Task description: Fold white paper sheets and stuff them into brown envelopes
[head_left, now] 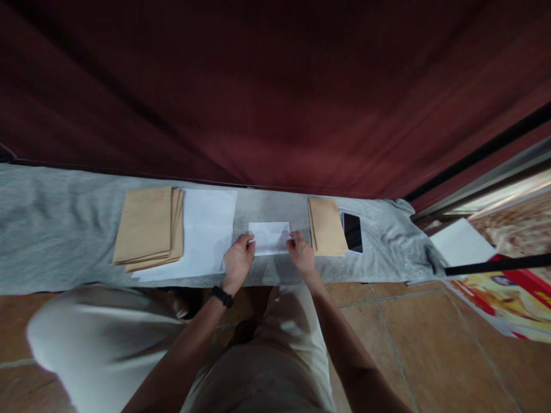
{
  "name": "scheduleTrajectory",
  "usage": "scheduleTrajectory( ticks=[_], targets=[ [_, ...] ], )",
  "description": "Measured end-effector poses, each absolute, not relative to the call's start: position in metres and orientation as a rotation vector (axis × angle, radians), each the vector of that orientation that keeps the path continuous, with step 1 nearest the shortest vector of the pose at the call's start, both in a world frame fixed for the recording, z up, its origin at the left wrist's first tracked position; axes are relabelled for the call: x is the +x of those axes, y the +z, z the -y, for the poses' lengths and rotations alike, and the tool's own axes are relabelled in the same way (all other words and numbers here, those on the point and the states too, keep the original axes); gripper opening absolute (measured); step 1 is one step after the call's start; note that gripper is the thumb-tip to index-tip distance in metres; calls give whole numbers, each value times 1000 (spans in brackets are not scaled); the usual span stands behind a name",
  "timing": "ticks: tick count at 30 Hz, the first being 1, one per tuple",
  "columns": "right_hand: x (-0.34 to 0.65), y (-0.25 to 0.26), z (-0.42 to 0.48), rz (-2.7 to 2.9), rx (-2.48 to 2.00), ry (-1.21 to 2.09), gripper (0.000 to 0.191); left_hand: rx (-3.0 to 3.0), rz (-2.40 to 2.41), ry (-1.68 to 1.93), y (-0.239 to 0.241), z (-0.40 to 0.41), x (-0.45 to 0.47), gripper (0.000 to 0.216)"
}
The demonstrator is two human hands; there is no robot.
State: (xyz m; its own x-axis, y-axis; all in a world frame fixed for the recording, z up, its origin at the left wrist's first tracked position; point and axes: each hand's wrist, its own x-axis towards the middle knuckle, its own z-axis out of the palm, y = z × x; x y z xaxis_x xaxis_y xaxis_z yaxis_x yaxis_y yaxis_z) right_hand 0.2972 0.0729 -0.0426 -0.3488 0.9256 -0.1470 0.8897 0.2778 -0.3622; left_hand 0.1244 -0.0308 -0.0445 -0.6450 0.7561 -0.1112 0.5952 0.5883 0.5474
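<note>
Bare forearms [185,355] frame a small white paper rectangle [270,240] midway along a narrow strip of grey cloth [275,203].

The left hand [239,261] and right hand [301,253] pinch its short ends; it looks light, pliable and easily creased, best held by the edges. Large brown paper envelopes [146,223] lie toward the cloth's left end, a dark-screened phone [353,232] toward its right.

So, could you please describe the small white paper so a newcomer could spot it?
On the long grey cloth, find the bare left hand and right hand. Between them is the small white rectangular paper. It is much smaller than the large white sheet on its left.
</note>
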Motion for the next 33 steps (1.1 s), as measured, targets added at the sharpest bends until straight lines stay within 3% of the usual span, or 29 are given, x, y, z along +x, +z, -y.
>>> scheduleTrajectory(
  ticks=[33],
  targets=[
    [279, -44, -92, 2479, -1638, 438, 32, 1228, -2622, 609, -46, 9, 120, 35]
  ],
)
